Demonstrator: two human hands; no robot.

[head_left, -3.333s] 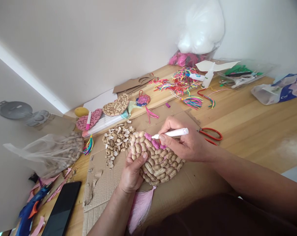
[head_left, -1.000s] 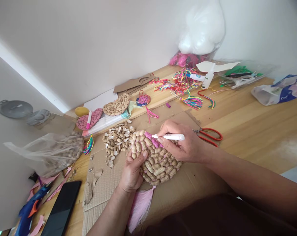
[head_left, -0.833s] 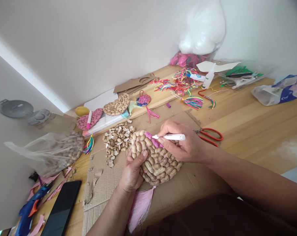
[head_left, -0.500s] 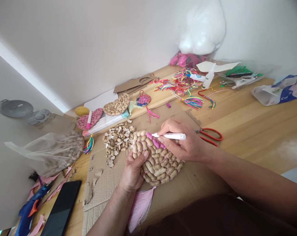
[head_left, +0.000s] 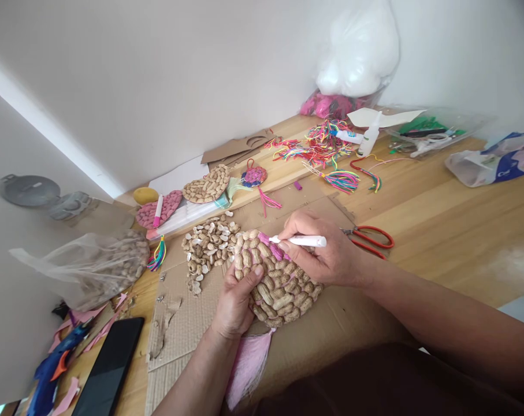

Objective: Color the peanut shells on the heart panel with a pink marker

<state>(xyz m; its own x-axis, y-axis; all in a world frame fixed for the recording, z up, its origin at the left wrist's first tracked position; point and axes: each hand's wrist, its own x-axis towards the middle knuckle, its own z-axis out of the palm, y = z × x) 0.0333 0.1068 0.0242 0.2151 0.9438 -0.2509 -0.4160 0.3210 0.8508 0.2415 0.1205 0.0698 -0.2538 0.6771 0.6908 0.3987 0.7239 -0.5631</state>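
Note:
My left hand (head_left: 238,297) grips the left edge of a rounded peanut-shell craft (head_left: 281,294), thumb on top and fingers underneath. Several shells near its upper edge are coloured magenta; the others are bare tan. A pale pink tassel (head_left: 249,367) hangs from its lower end. My right hand (head_left: 320,251) pinches a white marker (head_left: 307,240), its tip at the magenta shells. Just beyond the craft lies a heap of loose peanut shells (head_left: 207,245) on the cardboard (head_left: 188,323).
Red-handled scissors (head_left: 372,240) lie right of my right hand. At left are a black phone (head_left: 110,367), a blue glue gun (head_left: 56,367) and a bag of peanuts (head_left: 101,271). Finished-looking peanut pieces (head_left: 206,184), colourful threads (head_left: 318,144) and a white bottle (head_left: 369,137) lie farther back.
The marker and my right hand have shifted very slightly over the magenta shells. My left hand keeps its hold on the craft.

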